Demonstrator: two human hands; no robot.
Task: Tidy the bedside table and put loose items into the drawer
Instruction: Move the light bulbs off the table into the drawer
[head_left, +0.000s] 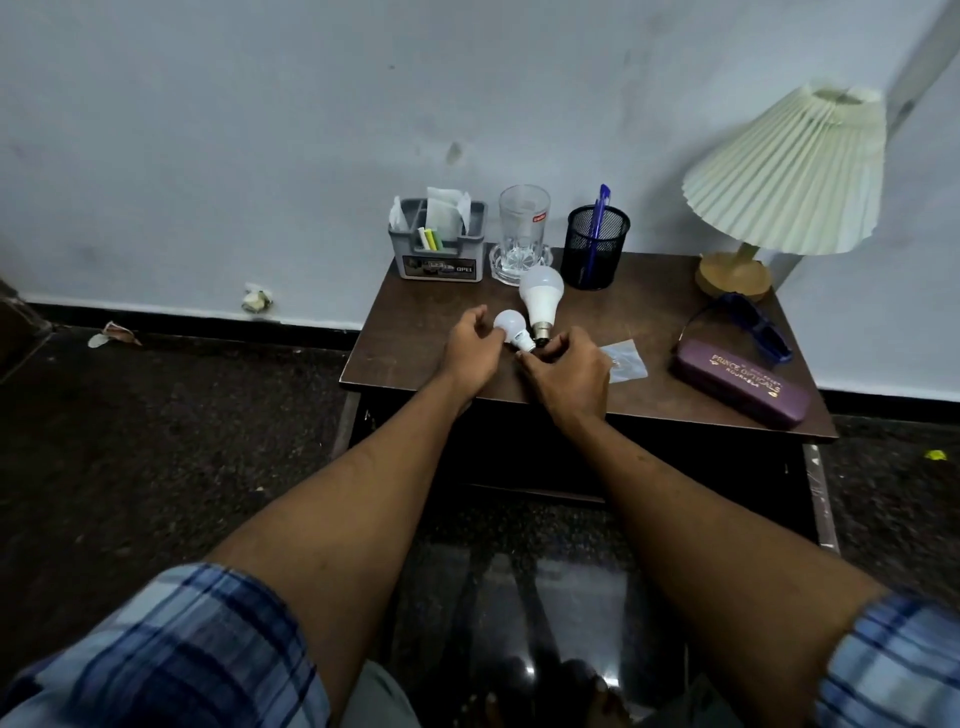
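Two white light bulbs lie on the dark wooden bedside table (415, 322). My left hand (470, 348) curls around the small bulb (511, 327), its fingers touching the dome. My right hand (566, 374) is closed at the metal base of the large bulb (540, 296), fingertips pinching it. A clear plastic wrapper (623, 358) lies just right of my right hand. A purple spectacle case (743, 384) sits at the front right, with blue glasses (753, 322) behind it. The drawer below the tabletop is in shadow.
Along the back stand a grey organiser (441, 249) with papers, a drinking glass (523, 228) on a glass dish, a black mesh pen cup (595, 244) with a blue pen, and a pleated lamp (789, 176). Scraps lie on the dark floor at left.
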